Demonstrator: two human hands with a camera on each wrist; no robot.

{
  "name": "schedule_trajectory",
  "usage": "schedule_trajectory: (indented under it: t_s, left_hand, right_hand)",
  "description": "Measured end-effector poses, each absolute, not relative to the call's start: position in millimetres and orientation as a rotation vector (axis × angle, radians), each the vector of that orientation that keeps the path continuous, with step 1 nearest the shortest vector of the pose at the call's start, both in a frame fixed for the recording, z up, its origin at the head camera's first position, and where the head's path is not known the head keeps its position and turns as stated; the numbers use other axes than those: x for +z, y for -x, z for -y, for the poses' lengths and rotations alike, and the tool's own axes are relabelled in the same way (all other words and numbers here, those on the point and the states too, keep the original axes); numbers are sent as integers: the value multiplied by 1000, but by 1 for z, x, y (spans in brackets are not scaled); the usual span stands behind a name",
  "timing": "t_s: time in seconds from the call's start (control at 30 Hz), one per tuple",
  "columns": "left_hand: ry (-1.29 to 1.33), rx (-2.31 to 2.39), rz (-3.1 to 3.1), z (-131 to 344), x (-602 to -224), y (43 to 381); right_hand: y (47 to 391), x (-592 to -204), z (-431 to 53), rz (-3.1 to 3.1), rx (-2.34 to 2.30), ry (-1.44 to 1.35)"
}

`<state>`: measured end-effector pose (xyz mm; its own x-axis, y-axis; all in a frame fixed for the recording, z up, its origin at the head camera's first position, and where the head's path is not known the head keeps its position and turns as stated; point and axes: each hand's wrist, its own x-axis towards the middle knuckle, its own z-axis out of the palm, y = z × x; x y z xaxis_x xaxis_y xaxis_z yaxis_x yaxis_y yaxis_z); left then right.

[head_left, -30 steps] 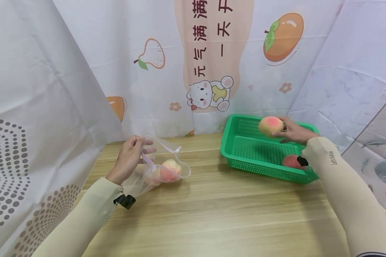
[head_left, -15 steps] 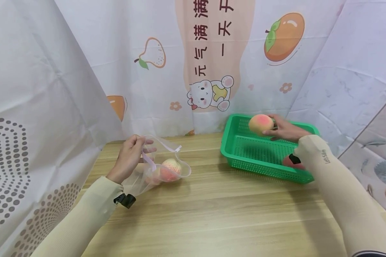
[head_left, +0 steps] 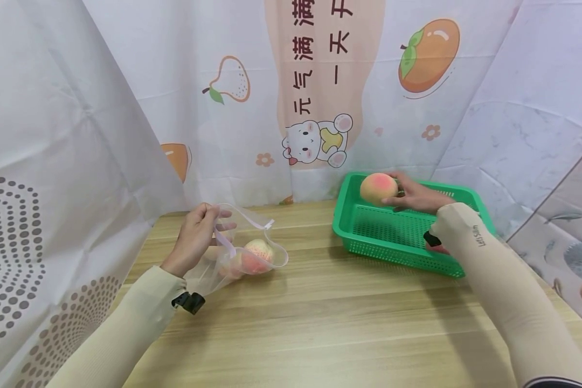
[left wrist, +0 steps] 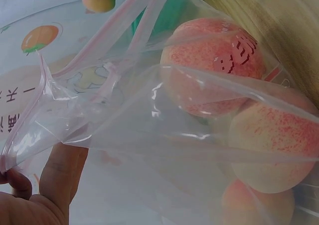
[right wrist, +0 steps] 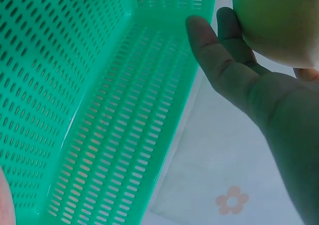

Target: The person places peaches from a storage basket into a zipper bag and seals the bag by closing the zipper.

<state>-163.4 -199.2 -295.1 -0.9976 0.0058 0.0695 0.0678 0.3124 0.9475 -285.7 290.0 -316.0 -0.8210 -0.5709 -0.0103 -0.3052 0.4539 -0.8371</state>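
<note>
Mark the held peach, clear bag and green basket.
Held peach [head_left: 378,188]: head view, middle of its visible side.
Clear bag [left wrist: 134,118]: left wrist view, creased plastic wall.
Green basket [head_left: 397,253]: head view, near long wall.

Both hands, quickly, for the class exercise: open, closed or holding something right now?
Left hand: holding the clear bag by its mouth.
Right hand: holding a peach.

Left hand [head_left: 195,233] pinches near the worktop's [head_left: 315,328] far left corner; right hand [head_left: 415,195] grips, raised, toward the far edge, arm outstretched.
</note>
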Motion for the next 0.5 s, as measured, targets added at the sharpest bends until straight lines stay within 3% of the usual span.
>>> schedule_trajectory:
  t_s: [0.5]
  left_hand:
    - [72, -1807, 2504, 198, -295, 162]
  right_hand:
    - [286, -308, -261, -2411, -1267, 780]
